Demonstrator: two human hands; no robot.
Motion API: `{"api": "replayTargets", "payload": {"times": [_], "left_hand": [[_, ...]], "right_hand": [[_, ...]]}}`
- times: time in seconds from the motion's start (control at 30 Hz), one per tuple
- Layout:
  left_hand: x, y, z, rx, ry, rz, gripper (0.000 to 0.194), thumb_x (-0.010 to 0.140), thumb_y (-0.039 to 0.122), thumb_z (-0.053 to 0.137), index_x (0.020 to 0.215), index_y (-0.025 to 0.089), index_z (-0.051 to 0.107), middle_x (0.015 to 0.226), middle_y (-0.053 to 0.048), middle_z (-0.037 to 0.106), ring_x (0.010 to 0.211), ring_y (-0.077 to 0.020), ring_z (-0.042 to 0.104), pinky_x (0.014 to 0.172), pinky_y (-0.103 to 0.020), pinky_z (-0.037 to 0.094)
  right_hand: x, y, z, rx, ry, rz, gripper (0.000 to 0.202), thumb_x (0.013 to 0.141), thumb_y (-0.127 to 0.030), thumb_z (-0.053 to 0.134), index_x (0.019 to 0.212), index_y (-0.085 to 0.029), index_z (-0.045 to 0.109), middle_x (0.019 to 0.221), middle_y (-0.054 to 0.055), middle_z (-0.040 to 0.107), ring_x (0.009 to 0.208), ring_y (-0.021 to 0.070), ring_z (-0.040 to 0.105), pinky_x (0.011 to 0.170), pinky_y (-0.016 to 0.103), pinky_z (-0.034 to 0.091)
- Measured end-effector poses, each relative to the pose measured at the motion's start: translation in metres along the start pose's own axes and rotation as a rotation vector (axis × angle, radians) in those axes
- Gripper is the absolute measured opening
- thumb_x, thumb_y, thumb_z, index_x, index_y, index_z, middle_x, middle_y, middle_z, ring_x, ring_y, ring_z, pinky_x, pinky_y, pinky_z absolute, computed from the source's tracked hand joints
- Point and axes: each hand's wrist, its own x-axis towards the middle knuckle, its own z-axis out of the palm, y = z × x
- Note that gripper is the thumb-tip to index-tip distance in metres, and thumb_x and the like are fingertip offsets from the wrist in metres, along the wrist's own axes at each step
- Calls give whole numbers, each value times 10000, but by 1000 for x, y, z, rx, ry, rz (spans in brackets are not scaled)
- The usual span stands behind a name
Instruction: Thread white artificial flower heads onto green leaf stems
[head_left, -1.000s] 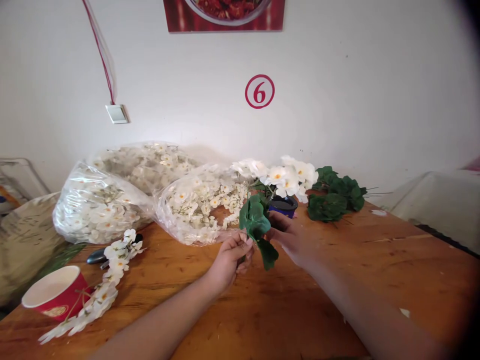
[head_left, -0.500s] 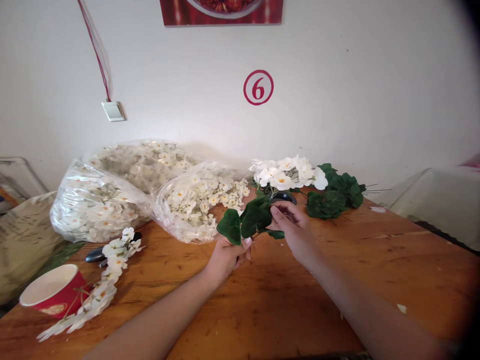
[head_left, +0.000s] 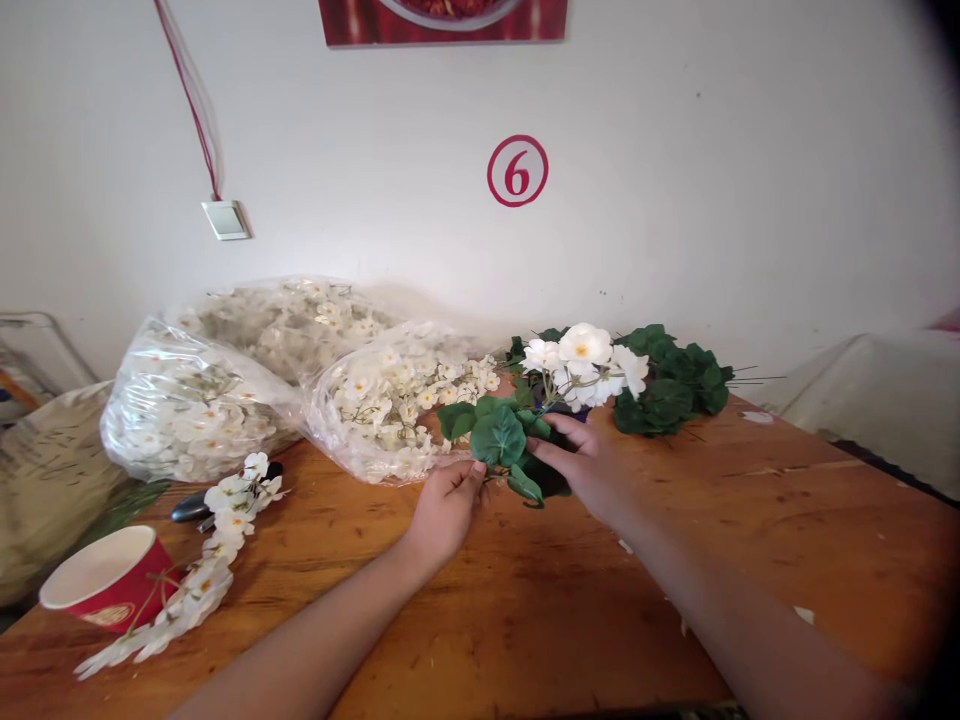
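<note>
My left hand (head_left: pixel 448 508) pinches the stem end of an artificial flower spray, thumb and fingers closed below its leaves. The spray has round green leaves (head_left: pixel 498 436) near my hand and white blossoms (head_left: pixel 586 347) with yellow centres at its far right end. My right hand (head_left: pixel 583 462) is at the leaves from the right, its thumb and forefinger around their edge; the other fingers are partly hidden. A dark object, mostly covered, lies beneath the blossoms.
Clear plastic bags (head_left: pixel 202 405) of white flowers fill the left back of the wooden table (head_left: pixel 480 620). A bunch of green leaves (head_left: pixel 667 385) with wire stems lies at the right. A red paper cup (head_left: pixel 124 595) and a loose white flower spray (head_left: pixel 217 550) are front left.
The spray has turned in my hands, so the leaves now face me and its blossoms tilt lower. My right hand has shifted slightly down and left over the leaves.
</note>
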Motion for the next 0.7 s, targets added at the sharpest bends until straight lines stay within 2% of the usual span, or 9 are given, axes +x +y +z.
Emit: {"api": "replayTargets", "payload": {"times": [0.13, 0.23, 0.3, 0.37, 0.43, 0.5, 0.6, 0.7], "left_hand": [[-3, 2, -2, 215, 287, 68, 256, 896, 446, 523, 924, 195, 561, 802, -12, 590, 719, -150, 534, 672, -273, 412], [-7, 10, -7, 324, 413, 258, 234, 881, 376, 569, 1030, 203, 516, 971, -47, 587, 903, -181, 561, 822, -324, 441], [-9, 17, -11, 403, 408, 409, 282, 870, 336, 594, 1108, 210, 512, 1105, -77, 568, 1070, -210, 530, 935, -368, 417], [-9, 21, -13, 463, 318, 472, 397, 858, 335, 617, 1218, 227, 491, 1227, -94, 542, 1174, -232, 488, 974, -391, 406], [-6, 21, -14, 488, 222, 442, 531, 834, 373, 651, 1306, 240, 450, 1264, -98, 546, 1177, -244, 497, 956, -399, 426], [-2, 18, -13, 488, 183, 381, 588, 807, 405, 679, 1323, 238, 452, 1203, -89, 589, 1109, -242, 542, 924, -402, 446], [2, 11, -13, 462, 191, 352, 460, 810, 382, 681, 1227, 238, 547, 1085, -62, 631, 1022, -224, 573, 900, -392, 454], [3, 8, -14, 431, 231, 410, 328, 815, 288, 678, 1130, 244, 600, 1053, -46, 637, 1022, -215, 564, 915, -384, 441]], "right_hand": [[1, 6, 5, 42, 13, 61, 293, 767, -475, 682, 824, -188, 676, 751, 10, 644, 687, 157, 562, 607, 258, 420], [0, 9, 9, -11, 22, 66, 336, 753, -505, 685, 725, -174, 636, 639, -5, 571, 593, 133, 492, 517, 240, 344], [-3, 9, 12, -86, 3, 32, 333, 751, -496, 689, 707, -171, 632, 629, -6, 553, 590, 129, 475, 516, 240, 335], [-6, 8, 15, -129, -23, 20, 316, 752, -483, 689, 720, -173, 644, 632, -4, 554, 595, 132, 476, 523, 244, 346], [-9, 6, 18, -123, -45, 26, 294, 765, -471, 675, 751, -178, 656, 656, 2, 578, 614, 142, 496, 542, 250, 371], [-10, 6, 20, -99, -61, 9, 273, 798, -459, 637, 788, -187, 662, 714, 13, 614, 668, 158, 530, 590, 261, 403], [-9, 11, 22, -94, -68, -69, 269, 857, -452, 564, 825, -203, 657, 795, 20, 633, 764, 175, 553, 690, 278, 426], [-8, 19, 23, -104, -28, -98, 293, 883, -467, 529, 812, -203, 633, 782, 19, 600, 758, 169, 527, 690, 273, 412]]}}
